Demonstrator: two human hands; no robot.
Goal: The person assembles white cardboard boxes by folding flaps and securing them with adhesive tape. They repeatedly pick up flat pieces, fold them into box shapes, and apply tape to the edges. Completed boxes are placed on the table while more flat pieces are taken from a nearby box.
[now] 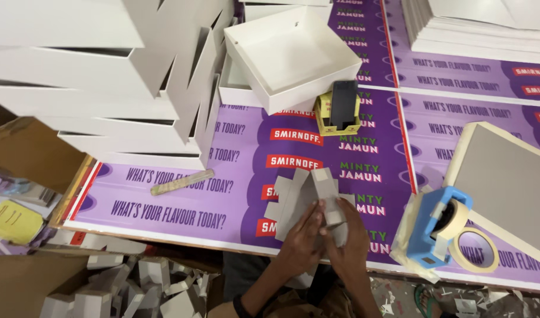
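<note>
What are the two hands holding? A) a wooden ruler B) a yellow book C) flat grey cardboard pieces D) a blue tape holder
C: the left hand and right hand both grip the flat grey cardboard pieces, while the blue tape holder sits apart on the table.

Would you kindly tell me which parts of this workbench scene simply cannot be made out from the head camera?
- Grey card blank: its lower part is hidden under the left hand and right hand.
- Fingertip grip: fingers overlap, so it is unclear.
- Stack of white boxes: cut off by the top and left edges.
- Dark item in the yellow holder: too small to identify.
- Grey board: cut off at the right edge.
</note>
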